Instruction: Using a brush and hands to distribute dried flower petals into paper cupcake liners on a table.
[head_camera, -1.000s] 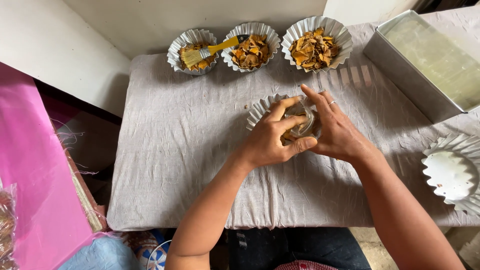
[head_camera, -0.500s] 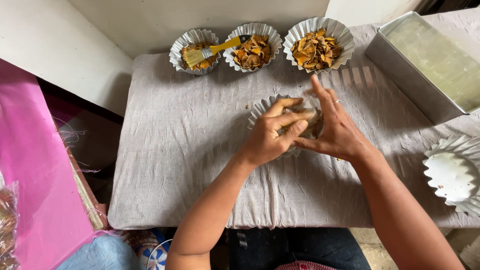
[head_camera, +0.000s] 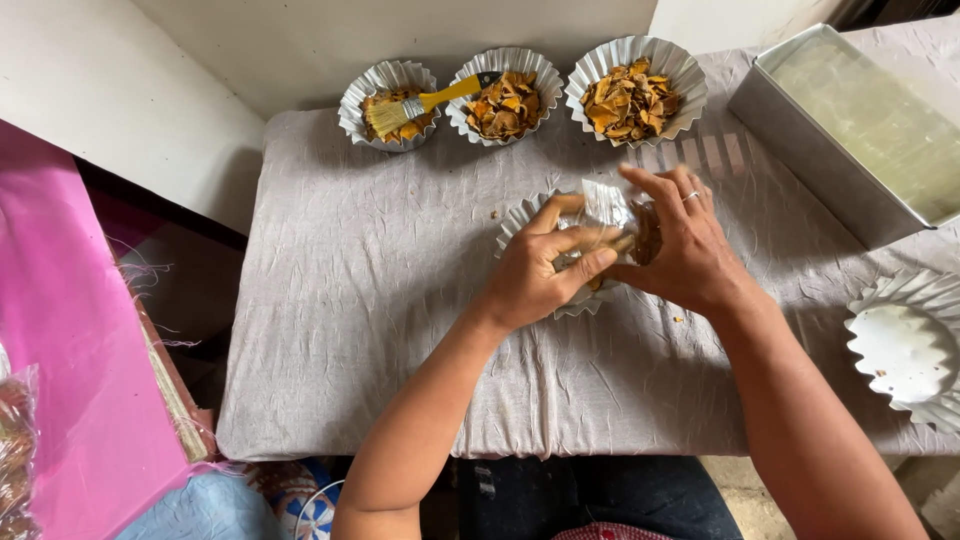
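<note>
Grey cloth table (head_camera: 380, 330): both hands (head_camera: 545, 270) (head_camera: 685, 245) grip clear packet (head_camera: 608, 208).

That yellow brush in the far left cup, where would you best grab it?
By the bare yellow handle of the brush, coming from the right. It sticks out past the rim of the fluted cup toward the middle cup, while the bristles lie among the chips.

Off my grip

Beyond it: three fluted foil cups (head_camera: 634, 62) of chips, a yellow-handled brush (head_camera: 412, 106); right, a metal tray (head_camera: 800, 130), empty foil cup (head_camera: 905, 350).
</note>
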